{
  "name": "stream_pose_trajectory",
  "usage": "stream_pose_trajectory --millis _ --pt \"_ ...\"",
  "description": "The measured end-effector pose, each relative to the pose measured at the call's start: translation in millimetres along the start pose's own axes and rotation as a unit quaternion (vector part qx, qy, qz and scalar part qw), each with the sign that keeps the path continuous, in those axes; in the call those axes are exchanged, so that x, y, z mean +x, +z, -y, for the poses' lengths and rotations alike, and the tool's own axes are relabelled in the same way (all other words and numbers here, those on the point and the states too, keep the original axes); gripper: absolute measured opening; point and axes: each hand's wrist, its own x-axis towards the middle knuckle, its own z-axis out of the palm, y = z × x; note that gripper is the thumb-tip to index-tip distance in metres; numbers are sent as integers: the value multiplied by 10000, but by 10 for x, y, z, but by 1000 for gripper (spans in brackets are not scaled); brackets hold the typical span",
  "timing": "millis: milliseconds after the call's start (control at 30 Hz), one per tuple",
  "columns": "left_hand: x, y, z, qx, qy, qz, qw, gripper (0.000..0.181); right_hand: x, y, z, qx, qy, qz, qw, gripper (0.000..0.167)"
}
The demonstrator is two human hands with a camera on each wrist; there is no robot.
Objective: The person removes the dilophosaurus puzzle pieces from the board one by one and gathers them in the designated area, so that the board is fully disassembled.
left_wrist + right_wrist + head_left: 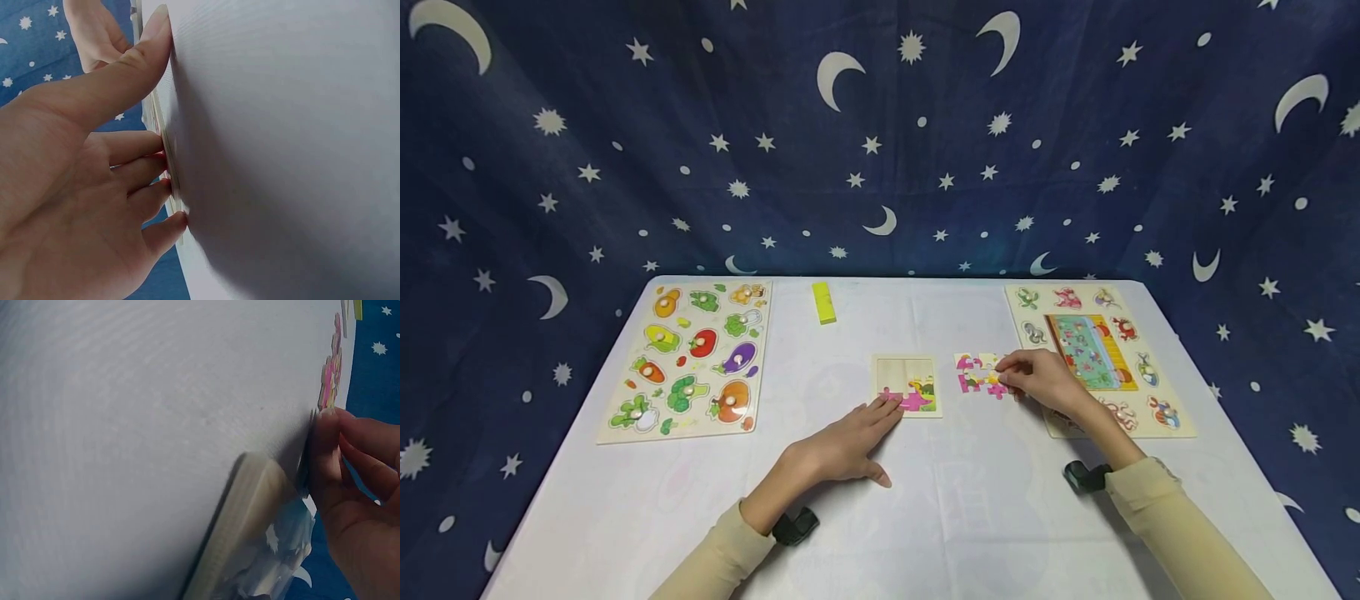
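Note:
A small wooden puzzle tray lies at the middle of the table, with pink and yellow pieces across its lower part. My left hand rests its fingertips on the tray's lower left, fingers nearly straight and thumb apart; the left wrist view shows the hand at the tray's edge. Right of the tray lie several loose pink and yellow pieces. Over their right side, my right hand pinches a piece, largely hidden by the fingers. In the right wrist view, this hand has thumb and forefinger together beside the pieces.
A vegetable puzzle board lies at the left. Another board with sea animals is at the right, partly under my right forearm. A yellow block sits toward the back. A dark blue curtain hangs behind the table.

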Motion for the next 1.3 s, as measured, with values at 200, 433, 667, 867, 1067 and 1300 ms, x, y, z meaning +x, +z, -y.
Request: stream_pose_trajectory --millis 200,433,667,867,1067,1300 --pt "-5 -6 12 -4 15 3 10000 103 10 26 82 22 -44 -88 9999 14" --pt "-10 -4 20 -22 -42 13 10000 102 114 183 240 267 -362 76 9990 15" --pt "2 -2 6 -23 -64 6 10000 102 215 354 437 621 -571 408 9956 13" --pt "15 -1 0 1 -48 21 10000 102 264 451 575 661 -851 648 9921 14" --pt "21 5 0 57 -105 48 9999 103 309 544 684 792 -885 852 9893 19" --pt "14 10 4 103 -101 38 9999 103 360 624 764 705 -948 920 9887 26"
